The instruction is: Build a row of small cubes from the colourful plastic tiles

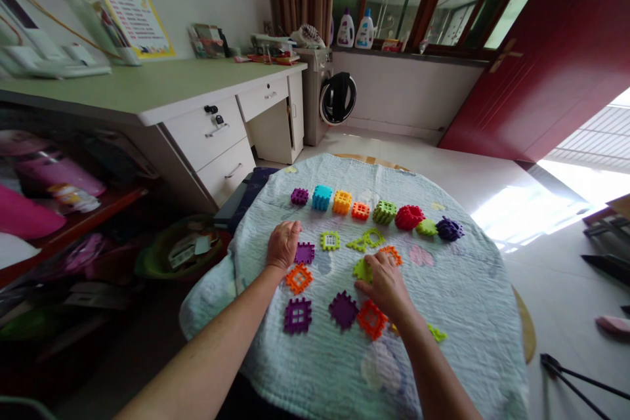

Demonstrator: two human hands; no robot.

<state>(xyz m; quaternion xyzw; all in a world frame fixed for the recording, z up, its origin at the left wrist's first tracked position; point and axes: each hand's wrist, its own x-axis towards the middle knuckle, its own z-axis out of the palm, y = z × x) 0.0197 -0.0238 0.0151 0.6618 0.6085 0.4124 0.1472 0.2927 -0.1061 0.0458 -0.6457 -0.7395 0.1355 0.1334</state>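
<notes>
My left hand (284, 245) rests on the cloth with its fingers curled together. A purple building tile (305, 252) lies right beside it, and whatever the fingers may hold is hidden. Closed over a light green building tile (362, 270), my right hand (388, 281) has its thumb at the near edge. An orange tile (392, 253) shows just behind those fingers. Nearer to me lie an orange window tile (298, 278), a purple window tile (298, 315), a plain purple tile (343, 310) and a red-orange tile (373, 319). A green window tile (329, 241) and green shaped pieces (367, 240) sit between the hands and the back row.
Sorted tiles form a back row, from a blue stack (321, 197) to a red stack (409, 217) and a dark purple pile (449, 228). The round table wears a light blue cloth (457, 315). A desk (197, 88) stands left; tripod legs (575, 377) are at right.
</notes>
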